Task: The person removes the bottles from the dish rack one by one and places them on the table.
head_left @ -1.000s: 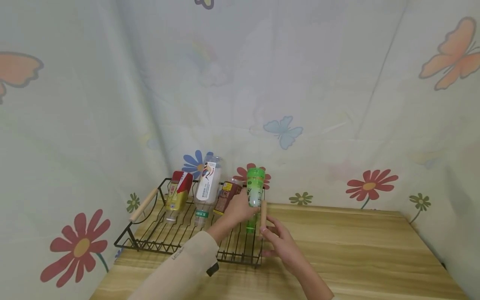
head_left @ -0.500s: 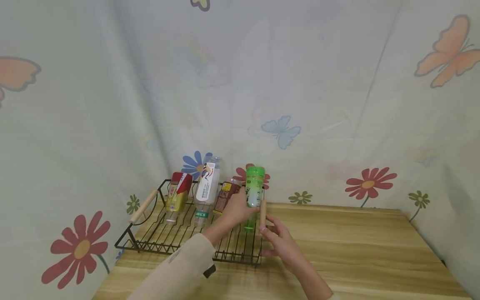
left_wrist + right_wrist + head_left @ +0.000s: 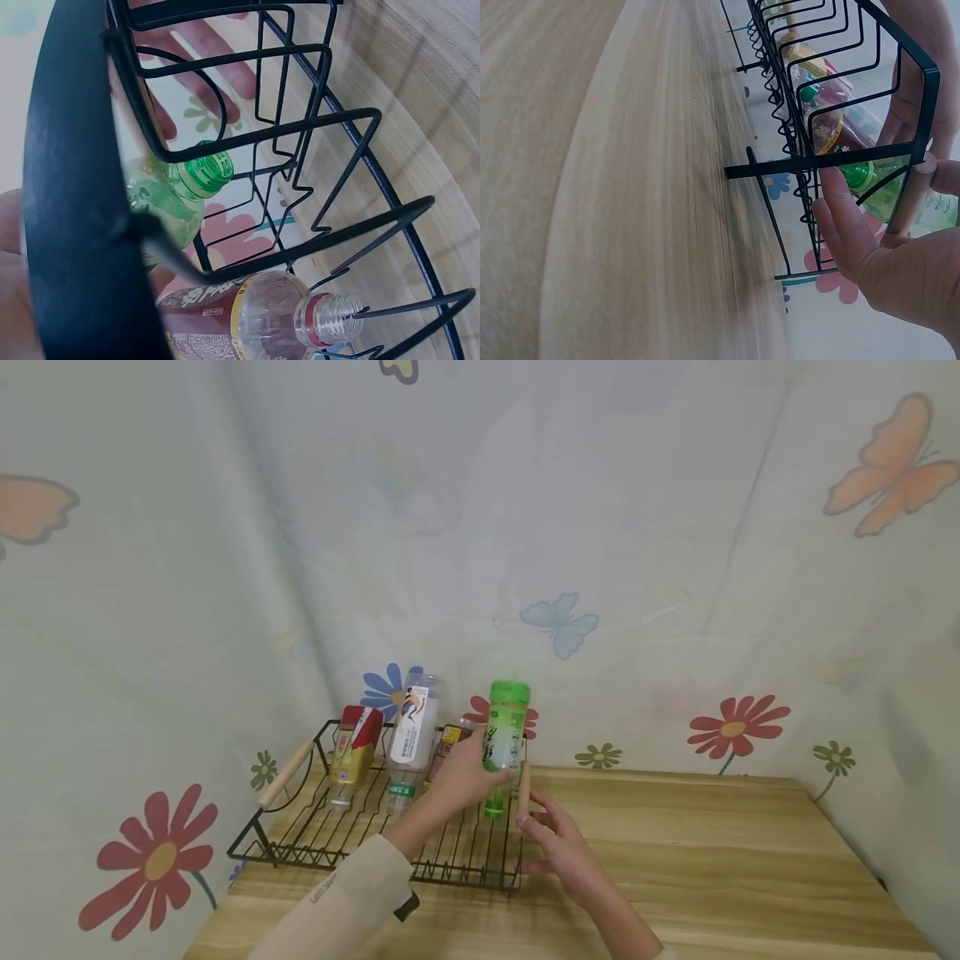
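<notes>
My left hand [image 3: 461, 772] grips a green plastic bottle [image 3: 507, 718] near its middle, at the right end of a black wire rack [image 3: 315, 852]. The bottle is neck down and slightly tilted; its neck [image 3: 210, 172] shows through the wires in the left wrist view. My right hand [image 3: 562, 852] holds the rack's right wooden handle [image 3: 524, 793], with fingers [image 3: 845, 225] against the rack's end. Left of the green bottle, a dark red bottle [image 3: 217, 315] leans in the rack, partly hidden by my left hand in the head view.
Further left in the rack lean a clear bottle with a white label [image 3: 414, 727] and a red-and-yellow bottle [image 3: 354, 752], both neck down. The rack's left wooden handle [image 3: 287, 774] is near the side curtain. Wooden tabletop [image 3: 697, 852] extends to the right; a patterned curtain [image 3: 637, 568] hangs behind.
The green bottle has risen a little and shifted slightly left in my left hand. My right hand stays on the handle, and the rack has barely moved.
</notes>
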Demonstrator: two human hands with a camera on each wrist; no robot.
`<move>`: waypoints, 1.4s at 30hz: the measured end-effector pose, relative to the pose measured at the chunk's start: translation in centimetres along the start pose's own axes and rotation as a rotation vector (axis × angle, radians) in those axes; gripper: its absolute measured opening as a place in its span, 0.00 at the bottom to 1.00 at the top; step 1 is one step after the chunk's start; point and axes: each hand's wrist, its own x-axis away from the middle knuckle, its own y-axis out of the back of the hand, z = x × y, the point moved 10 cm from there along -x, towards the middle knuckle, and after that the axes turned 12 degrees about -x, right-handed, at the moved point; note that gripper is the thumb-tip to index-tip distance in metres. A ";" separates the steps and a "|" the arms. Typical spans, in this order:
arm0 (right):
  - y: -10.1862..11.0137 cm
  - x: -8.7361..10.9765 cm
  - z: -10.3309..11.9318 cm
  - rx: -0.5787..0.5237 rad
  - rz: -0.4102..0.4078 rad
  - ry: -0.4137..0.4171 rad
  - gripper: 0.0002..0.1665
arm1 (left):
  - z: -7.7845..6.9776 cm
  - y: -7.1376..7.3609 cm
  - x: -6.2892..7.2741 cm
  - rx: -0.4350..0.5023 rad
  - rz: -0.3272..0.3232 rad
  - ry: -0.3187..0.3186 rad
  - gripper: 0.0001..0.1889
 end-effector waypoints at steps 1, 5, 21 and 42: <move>0.0 0.0 0.0 -0.001 -0.005 -0.001 0.42 | -0.1 0.0 0.1 -0.003 -0.002 -0.003 0.38; 0.1 0.2 -0.1 -0.003 -0.020 -0.002 0.42 | -0.2 0.1 0.2 -0.013 -0.008 -0.007 0.41; 0.2 0.0 0.5 0.014 -0.027 0.004 0.43 | 0.6 1.2 0.1 0.007 -0.007 0.037 0.45; 0.2 -0.1 0.3 0.002 -0.017 -0.008 0.43 | 0.4 1.3 -0.1 0.026 -0.012 0.040 0.47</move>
